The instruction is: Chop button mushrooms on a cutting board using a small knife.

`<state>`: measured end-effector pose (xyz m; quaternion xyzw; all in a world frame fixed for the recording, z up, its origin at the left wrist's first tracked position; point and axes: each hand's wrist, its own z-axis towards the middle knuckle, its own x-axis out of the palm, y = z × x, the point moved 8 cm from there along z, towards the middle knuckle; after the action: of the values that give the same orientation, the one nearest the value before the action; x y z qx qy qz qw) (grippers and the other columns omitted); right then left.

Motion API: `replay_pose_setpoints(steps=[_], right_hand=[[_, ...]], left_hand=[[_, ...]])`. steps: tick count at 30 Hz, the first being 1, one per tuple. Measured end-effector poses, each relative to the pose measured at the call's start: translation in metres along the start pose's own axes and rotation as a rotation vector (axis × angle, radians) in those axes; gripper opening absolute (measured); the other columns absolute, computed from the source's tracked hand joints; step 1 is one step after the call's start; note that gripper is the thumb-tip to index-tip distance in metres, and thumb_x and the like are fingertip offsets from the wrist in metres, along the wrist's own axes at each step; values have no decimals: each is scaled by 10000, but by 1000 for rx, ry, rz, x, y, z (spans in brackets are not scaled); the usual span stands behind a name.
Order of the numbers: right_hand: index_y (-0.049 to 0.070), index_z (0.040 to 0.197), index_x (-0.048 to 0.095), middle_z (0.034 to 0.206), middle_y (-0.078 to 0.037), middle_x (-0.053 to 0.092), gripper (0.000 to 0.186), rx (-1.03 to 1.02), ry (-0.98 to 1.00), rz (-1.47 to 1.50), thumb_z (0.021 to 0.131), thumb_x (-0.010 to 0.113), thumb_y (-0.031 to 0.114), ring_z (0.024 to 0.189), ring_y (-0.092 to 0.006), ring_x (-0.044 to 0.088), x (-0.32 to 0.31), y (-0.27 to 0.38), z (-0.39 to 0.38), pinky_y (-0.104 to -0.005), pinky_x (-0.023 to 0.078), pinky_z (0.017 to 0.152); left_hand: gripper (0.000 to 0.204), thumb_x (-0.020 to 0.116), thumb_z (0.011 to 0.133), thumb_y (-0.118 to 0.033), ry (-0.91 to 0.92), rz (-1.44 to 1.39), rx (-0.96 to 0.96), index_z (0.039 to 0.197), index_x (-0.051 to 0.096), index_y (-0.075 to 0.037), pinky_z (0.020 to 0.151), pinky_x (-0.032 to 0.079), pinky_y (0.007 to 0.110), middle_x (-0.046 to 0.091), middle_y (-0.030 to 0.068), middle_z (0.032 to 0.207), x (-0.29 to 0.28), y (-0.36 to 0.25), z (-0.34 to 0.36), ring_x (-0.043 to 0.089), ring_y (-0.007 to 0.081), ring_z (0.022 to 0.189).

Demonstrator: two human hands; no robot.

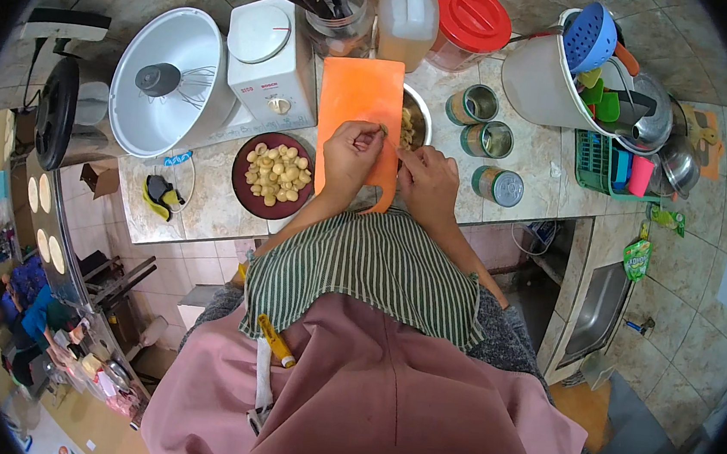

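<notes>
Head view: left hand (352,154) pinches small piece (383,129); right hand (429,183) curled, hold unclear; mixer (260,73) bears red print.

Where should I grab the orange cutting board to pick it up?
Probably by the looped handle of the orange cutting board, coming from the person's side: the handle points that way, and its opening should give something to hook onto.

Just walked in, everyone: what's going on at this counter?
The person's left hand pinches a small piece over the orange rectangular cutting board; the right hand is at its right edge, and whether it holds anything is unclear. The board partly hides a round metal bowl of yellowish pieces. Leftward sits a round dark-red plate of pale, rounded pieces.
</notes>
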<state>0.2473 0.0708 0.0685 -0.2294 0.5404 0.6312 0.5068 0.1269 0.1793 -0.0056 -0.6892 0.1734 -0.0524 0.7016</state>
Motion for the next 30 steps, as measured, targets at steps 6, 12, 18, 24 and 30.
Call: replay_pose_setpoints(steps=[6,12,18,24,30], right_hand=[[117,1067,722,859,-60,600,296,0,-4,-4,772,710,94,820,-251,623,18,-4,15,-417,427,713],[118,1045,737,810,-51,613,274,0,-86,101,776,719,64,713,-251,614,4,-10,-14,-398,428,662],[128,1068,745,834,-37,617,303,29,-54,20,772,727,63,739,-228,615,-8,-8,-10,-383,414,663],[120,1041,740,842,-40,622,277,-2,0,-19,768,724,75,754,-232,619,6,2,9,-394,415,676],[124,1037,741,837,-40,631,281,8,-15,46,763,728,59,753,-229,625,16,-8,-1,-384,417,675]], left_hand=[[150,775,871,-57,53,63,60,1003,756,13,692,576,265,715,106,970,2,-10,0,704,144,758],[139,765,876,-29,31,-15,34,1004,754,25,702,576,247,686,113,1039,-2,-6,-2,702,147,790],[137,760,885,-29,62,41,60,1001,746,41,687,570,249,681,111,1005,-3,-12,-3,697,145,787],[119,749,874,-1,57,100,130,983,735,44,682,572,260,687,115,981,-1,-15,-1,700,151,782],[123,739,882,4,55,61,108,996,729,47,713,590,267,688,119,991,0,-8,-3,713,171,795]])
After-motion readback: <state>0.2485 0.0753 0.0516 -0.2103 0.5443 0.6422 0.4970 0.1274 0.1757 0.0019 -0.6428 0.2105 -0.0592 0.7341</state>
